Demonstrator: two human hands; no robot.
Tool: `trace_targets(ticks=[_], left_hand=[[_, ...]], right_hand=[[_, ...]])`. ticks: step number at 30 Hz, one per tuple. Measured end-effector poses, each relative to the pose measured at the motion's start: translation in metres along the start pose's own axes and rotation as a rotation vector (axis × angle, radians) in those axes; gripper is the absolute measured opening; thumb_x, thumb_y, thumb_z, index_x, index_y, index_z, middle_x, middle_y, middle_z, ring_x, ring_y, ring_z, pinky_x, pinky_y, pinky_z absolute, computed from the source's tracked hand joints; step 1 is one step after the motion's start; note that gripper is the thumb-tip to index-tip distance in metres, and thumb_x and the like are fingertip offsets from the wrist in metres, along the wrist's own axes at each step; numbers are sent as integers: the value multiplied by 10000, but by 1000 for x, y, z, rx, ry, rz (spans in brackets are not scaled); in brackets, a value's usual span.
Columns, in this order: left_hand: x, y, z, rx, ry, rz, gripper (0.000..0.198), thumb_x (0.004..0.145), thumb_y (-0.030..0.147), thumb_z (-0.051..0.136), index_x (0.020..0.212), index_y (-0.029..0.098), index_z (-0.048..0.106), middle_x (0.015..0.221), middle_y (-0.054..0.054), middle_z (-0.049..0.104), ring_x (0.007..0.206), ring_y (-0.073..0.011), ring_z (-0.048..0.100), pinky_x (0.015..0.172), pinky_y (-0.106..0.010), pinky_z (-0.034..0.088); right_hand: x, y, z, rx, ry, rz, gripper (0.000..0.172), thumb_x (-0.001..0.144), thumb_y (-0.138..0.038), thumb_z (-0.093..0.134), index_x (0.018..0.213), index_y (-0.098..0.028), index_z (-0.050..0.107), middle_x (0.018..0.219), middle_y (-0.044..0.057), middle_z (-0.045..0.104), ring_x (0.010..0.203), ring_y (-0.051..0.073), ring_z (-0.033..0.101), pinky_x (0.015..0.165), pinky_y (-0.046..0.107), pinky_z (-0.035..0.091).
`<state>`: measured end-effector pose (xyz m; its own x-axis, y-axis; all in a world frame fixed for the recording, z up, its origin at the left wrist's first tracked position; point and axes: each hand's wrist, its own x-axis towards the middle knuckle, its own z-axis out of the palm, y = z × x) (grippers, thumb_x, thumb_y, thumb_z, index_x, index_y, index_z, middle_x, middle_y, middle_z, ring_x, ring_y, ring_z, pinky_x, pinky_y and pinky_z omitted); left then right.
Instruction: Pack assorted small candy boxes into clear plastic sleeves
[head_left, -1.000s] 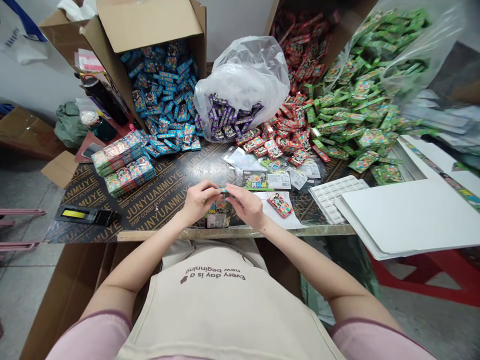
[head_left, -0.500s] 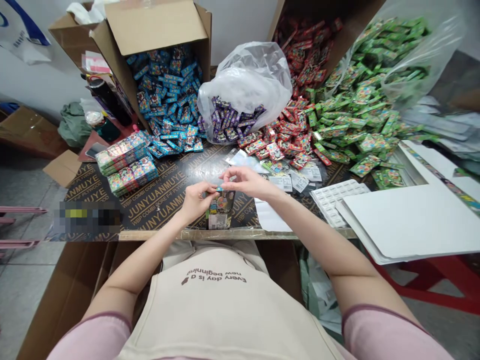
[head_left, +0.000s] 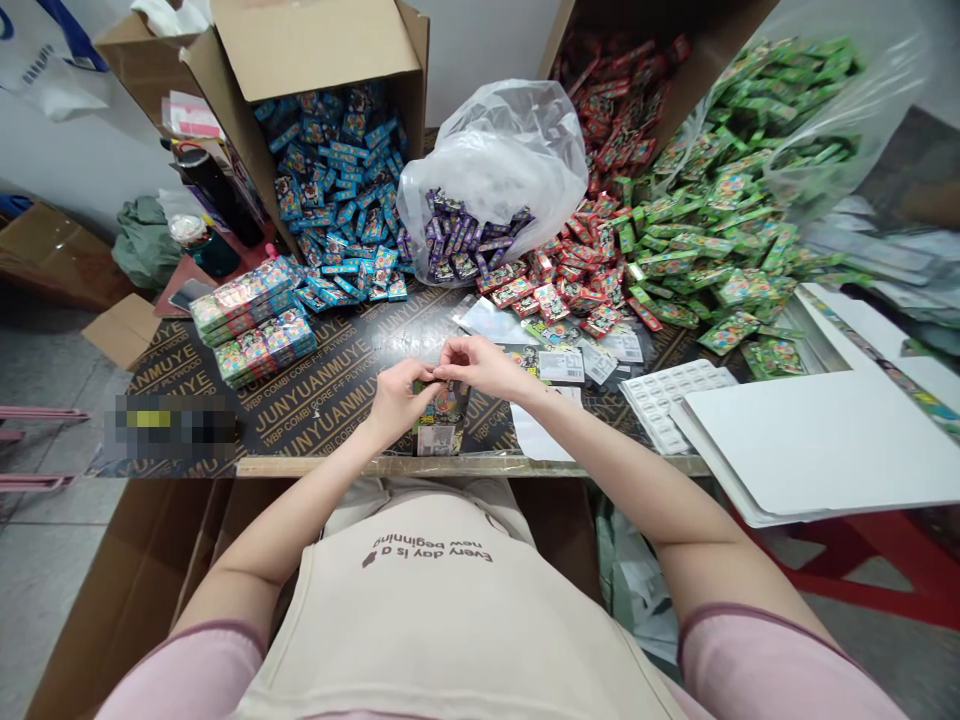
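Note:
My left hand [head_left: 400,402] and my right hand [head_left: 480,368] meet over the table, fingertips pinched together at the top end of a dark printed packet [head_left: 450,408]. The packet bears a pale barcode label [head_left: 438,440] and reaches down toward the table's front edge. Fingers hide its upper end, so whether anything small sits between them is unclear. Right of my hands lie flat printed packets with white labels [head_left: 561,366]. Beyond them are loose small boxes: blue [head_left: 345,200], purple [head_left: 457,240], red [head_left: 585,245] and green [head_left: 705,240].
Wrapped stacks of small boxes [head_left: 266,345] stand at left. Behind are a cardboard box [head_left: 315,50], a clear plastic bag [head_left: 510,150] and a black flask [head_left: 217,190]. White sticker sheets [head_left: 675,395] and white boards [head_left: 817,440] lie at right, the boards overhanging the front edge.
My fingertips have drawn closer together at the packet's top, and the bit of blue seen between them is now hidden. The view has shifted slightly.

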<state>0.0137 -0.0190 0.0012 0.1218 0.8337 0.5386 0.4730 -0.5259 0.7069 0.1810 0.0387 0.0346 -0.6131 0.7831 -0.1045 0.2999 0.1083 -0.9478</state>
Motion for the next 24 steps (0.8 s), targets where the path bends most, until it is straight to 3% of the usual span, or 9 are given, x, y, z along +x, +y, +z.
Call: trace_targets(ticks=[4,7,9,11,14,17,20,22,24], left_hand=[[2,2,0,-19,3,-92,153,729,203,723,676,179,581,743,-28,700,700,-159,658,677,-281,502],[-4,0,4,-145,14,-292,215,681,242,769,830,175,630,784,-18,695,731,-158,653,695,-271,502],[-16,-7,10,-280,-29,-454,397,608,266,820,943,167,632,824,-18,701,755,-169,657,700,-273,509],[-33,-18,19,-393,-144,-605,458,555,290,846,935,138,639,844,-38,712,771,-192,660,723,-298,518],[-61,-31,32,-513,-257,-738,397,642,349,784,929,106,654,924,-86,725,829,-215,662,814,-353,516],[-73,-31,36,-532,-253,-716,379,723,379,717,979,107,657,965,-88,722,873,-214,655,869,-361,503],[-61,-28,18,-335,-240,-612,322,797,364,646,995,111,673,899,-71,722,837,-213,655,816,-340,520],[-44,-32,-9,-101,-152,-511,313,853,292,561,1097,121,659,967,-81,724,897,-220,662,843,-343,519],[-27,-41,-48,194,-22,-400,382,870,177,471,1224,142,610,1171,-98,681,1092,-225,620,984,-361,463]], right_hand=[[-1,10,13,180,157,4,327,663,-432,713,693,-202,483,578,-53,490,542,100,428,520,237,308],[-5,16,22,421,317,37,386,601,-385,763,791,-226,467,588,-85,476,549,99,445,534,225,338],[-8,20,25,561,314,117,425,587,-389,774,862,-240,486,595,-88,496,544,106,460,533,229,364],[-13,25,26,686,309,197,454,619,-460,751,947,-254,514,629,-72,538,558,123,496,546,250,408],[-20,33,30,765,391,203,422,708,-543,679,1004,-268,556,687,-48,571,613,140,547,593,279,459],[-24,38,35,784,452,121,353,740,-505,687,994,-278,594,684,-46,583,655,151,581,660,302,494],[-20,43,29,867,508,82,364,769,-557,648,1015,-295,589,735,-25,662,734,180,642,739,342,517],[-16,49,21,897,556,83,400,786,-625,594,1020,-301,581,837,2,715,817,190,673,778,351,519],[-13,58,14,858,608,83,424,787,-654,576,1018,-298,585,914,20,732,861,184,682,787,339,518]])
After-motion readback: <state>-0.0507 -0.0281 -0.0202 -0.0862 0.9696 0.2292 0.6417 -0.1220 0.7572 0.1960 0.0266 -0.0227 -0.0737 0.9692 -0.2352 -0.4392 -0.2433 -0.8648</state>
